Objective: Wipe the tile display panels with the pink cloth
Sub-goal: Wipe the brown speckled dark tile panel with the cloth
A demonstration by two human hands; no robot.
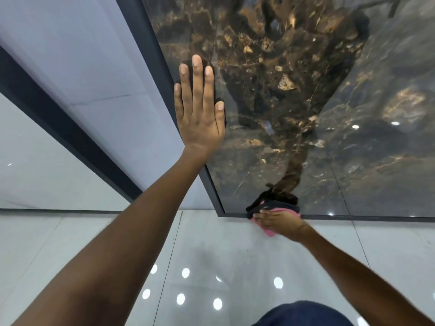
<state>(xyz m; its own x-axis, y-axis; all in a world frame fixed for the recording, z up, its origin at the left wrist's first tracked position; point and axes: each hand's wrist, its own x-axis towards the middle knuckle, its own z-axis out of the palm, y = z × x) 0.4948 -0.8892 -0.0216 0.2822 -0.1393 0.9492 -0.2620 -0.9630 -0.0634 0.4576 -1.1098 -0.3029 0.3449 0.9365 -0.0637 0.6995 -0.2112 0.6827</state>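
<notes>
Both hands work the dark marble tile panel (pixel 294 95): left hand (pixel 200 114) braces flat, fingers straight; right hand (pixel 280 223) presses the pink cloth (pixel 270 232) at its bottom edge, grip unclear. Next, probably sweep rightward.

No text, label, brand, number or sign could be read anywhere in the view.
</notes>
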